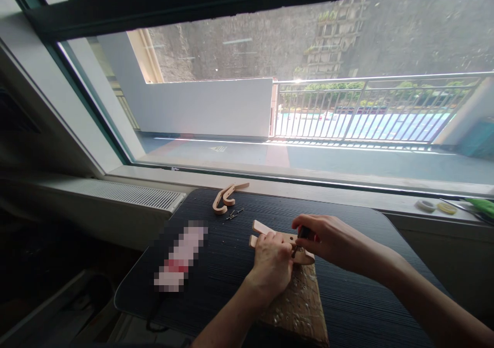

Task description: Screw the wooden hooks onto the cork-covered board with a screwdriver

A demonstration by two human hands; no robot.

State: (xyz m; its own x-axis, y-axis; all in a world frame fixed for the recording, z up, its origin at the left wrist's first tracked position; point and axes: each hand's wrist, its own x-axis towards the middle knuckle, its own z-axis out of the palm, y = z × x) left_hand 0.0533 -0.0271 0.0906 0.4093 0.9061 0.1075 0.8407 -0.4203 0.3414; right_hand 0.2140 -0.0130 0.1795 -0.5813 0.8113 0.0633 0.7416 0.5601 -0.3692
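My left hand (272, 261) is closed and presses down on light wooden pieces (262, 230) that lie at the far end of a brown board (302, 301) on the black table (216, 271). My right hand (322, 237) is closed round a small tool with a red and black handle (304, 232), its tip pointing down at the wood between my hands. Two curved wooden hooks (226, 197) lie near the table's far edge, with a few small dark screws (234, 215) beside them.
A blurred white and red object (180, 256) lies on the table's left part. The window sill behind carries tape rolls (436, 206) and a green item (482, 206) at the right. A white radiator grille (131, 193) sits to the left.
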